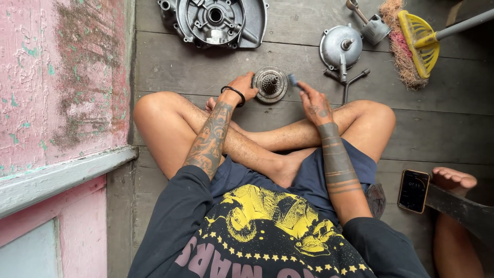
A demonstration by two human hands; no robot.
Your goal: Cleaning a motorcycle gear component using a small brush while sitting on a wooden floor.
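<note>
Head view: left hand (242,86) fingers steady the round clutch part (270,84) on the floor (437,128); right hand (315,103) fingers pinch a small brush (293,80). Engine cover (216,21) upper centre, broom (417,44) upper right.

Soft, even daylight, no hard shadows; only faint shade under the legs on the plank floor (309,51). Mild sheen on the metal engine cover (216,23), no real glare. Sharp mid-frame; wide-angle stretch at edges, esp. pink wall (62,77).

Both forearms forward, left hand (243,86) and right hand (315,103) seemingly curled.
</note>
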